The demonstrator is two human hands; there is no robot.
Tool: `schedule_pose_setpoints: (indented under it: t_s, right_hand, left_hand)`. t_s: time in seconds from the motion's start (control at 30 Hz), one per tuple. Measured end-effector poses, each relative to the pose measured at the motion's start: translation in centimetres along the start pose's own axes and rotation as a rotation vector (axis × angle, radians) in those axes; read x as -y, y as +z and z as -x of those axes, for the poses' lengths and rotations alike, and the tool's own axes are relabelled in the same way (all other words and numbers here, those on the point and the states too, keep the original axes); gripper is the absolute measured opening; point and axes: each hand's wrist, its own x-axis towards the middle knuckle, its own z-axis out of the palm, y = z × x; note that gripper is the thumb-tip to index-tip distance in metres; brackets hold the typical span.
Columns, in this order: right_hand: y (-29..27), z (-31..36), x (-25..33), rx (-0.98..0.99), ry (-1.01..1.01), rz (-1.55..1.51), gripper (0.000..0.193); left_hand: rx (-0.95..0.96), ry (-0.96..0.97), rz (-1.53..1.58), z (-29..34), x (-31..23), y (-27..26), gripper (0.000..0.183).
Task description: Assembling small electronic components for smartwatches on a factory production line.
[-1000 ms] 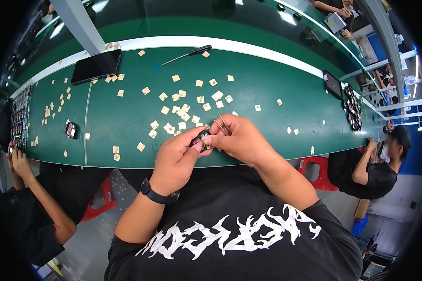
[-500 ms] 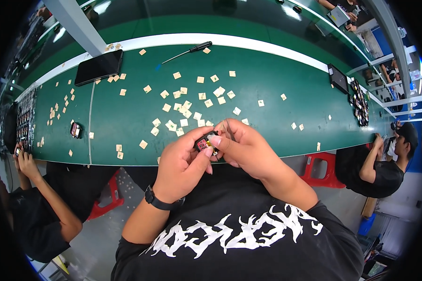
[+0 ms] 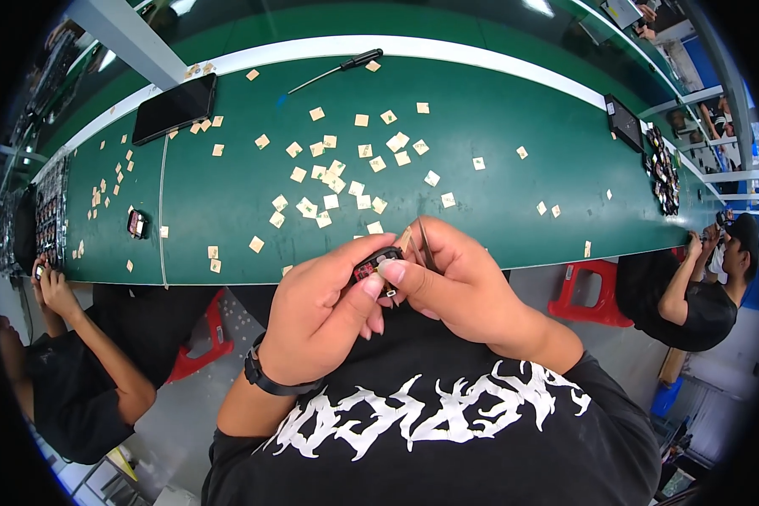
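Close to the table's near edge, my left hand (image 3: 316,295) grips a small black-cased electronic device (image 3: 366,270) with red parts showing inside. My right hand (image 3: 464,287) meets it from the other side, its thumb pressed on the device's open face. Dark metal tweezers (image 3: 428,246) stick up from between the right fingers, their points away from the device. Part of the device is hidden behind both thumbs. Several small cream paper squares (image 3: 364,202) lie scattered on the green table (image 3: 514,202) just beyond my hands.
A black screwdriver (image 3: 337,71) and a black flat-screen device (image 3: 174,110) lie toward the far edge. A similar small device (image 3: 137,223) sits at left. Dark parts (image 3: 663,173) are heaped at far right beside a black tray (image 3: 623,122). A person works on either side.
My view has shifted slightly. The device has tilted in my hands, the right thumb has slid across its face, and the tweezers stand more spread between the right fingers.
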Motion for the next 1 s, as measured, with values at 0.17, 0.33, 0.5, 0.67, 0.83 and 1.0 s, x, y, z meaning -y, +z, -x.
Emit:
schedule_pose_setpoints:
  t_s: [0.17, 0.33, 0.5, 0.67, 0.83, 1.0]
  right_hand:
    - [-0.2, 0.9, 0.2, -0.009, -0.021, -0.001, 0.020]
    - [-0.2, 1.4, 0.9, 0.091, -0.080, -0.117, 0.017]
    - [-0.7, 1.9, -0.1, 0.054, -0.078, -0.042, 0.016]
    - [-1.2, 2.0, -0.3, 0.024, -0.189, 0.095, 0.018]
    - [-3.1, 3.2, 1.5, -0.136, -0.545, 0.542, 0.023]
    - [-4.2, 3.8, 2.2, -0.186, -0.814, 1.024, 0.028]
  left_hand:
    - [0.100, 0.122, 0.012, 0.4, -0.4, -0.4, 0.050]
    - [0.105, 0.171, -0.149, 0.6, -1.2, 0.1, 0.056]
    - [0.098, 0.183, -0.225, 0.8, -1.5, 0.5, 0.058]
    - [0.077, 0.236, -0.344, 0.9, -1.3, 0.6, 0.060]
    - [0.070, 0.248, -0.245, 1.5, -2.1, 0.9, 0.054]
    - [0.100, 0.236, -0.235, 1.6, -2.2, 0.4, 0.053]
